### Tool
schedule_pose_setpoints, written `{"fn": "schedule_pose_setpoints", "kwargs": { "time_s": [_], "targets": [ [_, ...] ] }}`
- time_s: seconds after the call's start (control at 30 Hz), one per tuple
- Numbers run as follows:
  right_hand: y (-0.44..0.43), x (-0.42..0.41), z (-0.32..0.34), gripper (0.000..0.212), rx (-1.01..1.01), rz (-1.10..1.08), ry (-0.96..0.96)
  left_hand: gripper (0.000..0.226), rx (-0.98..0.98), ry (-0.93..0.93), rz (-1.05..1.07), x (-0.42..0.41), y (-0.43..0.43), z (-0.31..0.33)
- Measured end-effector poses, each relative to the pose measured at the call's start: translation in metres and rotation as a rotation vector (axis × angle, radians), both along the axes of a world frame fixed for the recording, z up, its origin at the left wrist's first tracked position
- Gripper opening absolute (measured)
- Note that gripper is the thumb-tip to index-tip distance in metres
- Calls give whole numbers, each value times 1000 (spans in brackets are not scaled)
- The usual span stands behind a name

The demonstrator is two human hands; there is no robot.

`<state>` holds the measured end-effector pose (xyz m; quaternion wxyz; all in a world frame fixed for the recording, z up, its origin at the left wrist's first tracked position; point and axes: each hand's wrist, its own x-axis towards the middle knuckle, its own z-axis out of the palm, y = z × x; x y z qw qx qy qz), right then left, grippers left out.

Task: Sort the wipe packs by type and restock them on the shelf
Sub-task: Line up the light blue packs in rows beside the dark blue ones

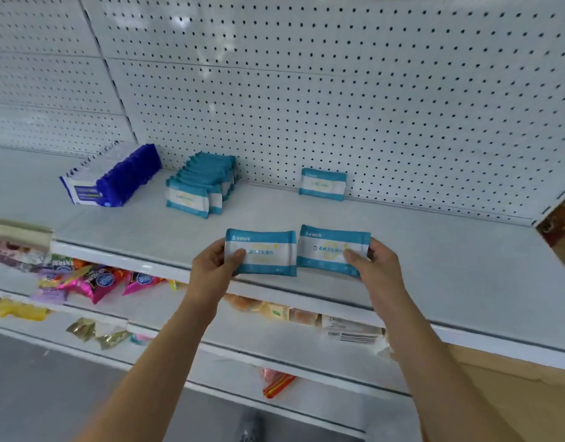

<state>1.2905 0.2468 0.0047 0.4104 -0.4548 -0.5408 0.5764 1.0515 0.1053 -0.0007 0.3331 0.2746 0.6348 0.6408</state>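
My left hand (212, 266) grips a teal-and-white wipe pack (266, 255) by its left end, thumb on the front. My right hand (375, 263) grips a second pack of the same kind (329, 248) by its right end. Both packs are held upright, side by side, above the front of the white shelf (434, 260). Further back, a row of several teal-and-white packs (201, 186) stands on the shelf. To its left is a row of dark blue-and-white packs (115, 180). One teal-and-white pack (322, 184) leans alone against the pegboard back wall.
The white pegboard back wall (338, 90) rises behind the shelf. Lower shelves hold colourful snack bags (96, 282) at the left and pale packets (351, 333) under my right arm. A brown cardboard surface (513, 393) lies at the lower right.
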Motion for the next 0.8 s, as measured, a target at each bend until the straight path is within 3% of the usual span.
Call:
{"fn": "schedule_pose_setpoints", "kwargs": {
  "time_s": [0.37, 0.8],
  "targets": [
    [94, -90, -15, 26, 23, -187, -142, 20, 12, -53, -219, -98, 138, -19],
    [203, -131, -39, 12, 158, -336, -438, 21, -78, 22, -310, -96, 216, -32]
  ]
}}
